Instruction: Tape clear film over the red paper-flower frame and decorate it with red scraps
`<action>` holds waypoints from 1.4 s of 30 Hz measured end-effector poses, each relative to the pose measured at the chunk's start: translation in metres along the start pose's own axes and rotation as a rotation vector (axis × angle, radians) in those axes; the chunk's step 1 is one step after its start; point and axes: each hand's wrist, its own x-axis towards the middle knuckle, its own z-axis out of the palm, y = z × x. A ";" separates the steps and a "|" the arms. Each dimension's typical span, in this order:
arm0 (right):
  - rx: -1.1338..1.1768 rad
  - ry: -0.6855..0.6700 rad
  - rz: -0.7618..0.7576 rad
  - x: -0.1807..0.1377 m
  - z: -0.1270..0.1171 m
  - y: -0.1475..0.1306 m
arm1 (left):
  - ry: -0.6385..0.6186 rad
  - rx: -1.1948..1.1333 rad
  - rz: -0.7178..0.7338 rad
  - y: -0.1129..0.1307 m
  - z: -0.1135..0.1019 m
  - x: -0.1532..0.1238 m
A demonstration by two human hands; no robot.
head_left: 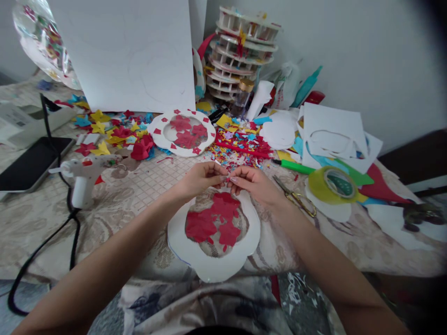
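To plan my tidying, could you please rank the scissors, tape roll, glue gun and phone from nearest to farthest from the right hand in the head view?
1. Scissors, just right of the right hand.
2. Tape roll, farther right.
3. Glue gun, on the left.
4. Phone, far left.

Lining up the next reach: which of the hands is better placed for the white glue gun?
Probably the left hand: the white glue gun lies out to the left, so the right hand would have to cross over. Both hands are at a small red piece, though.
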 end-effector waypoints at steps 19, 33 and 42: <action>0.020 0.016 0.009 0.000 0.002 0.002 | 0.028 -0.127 -0.073 0.002 0.001 -0.001; -0.375 0.231 -0.246 -0.002 0.009 0.000 | 0.088 0.047 -0.030 0.002 0.005 -0.001; -1.001 0.312 -0.678 -0.002 0.010 0.006 | 0.036 -0.056 -0.160 0.004 0.005 -0.002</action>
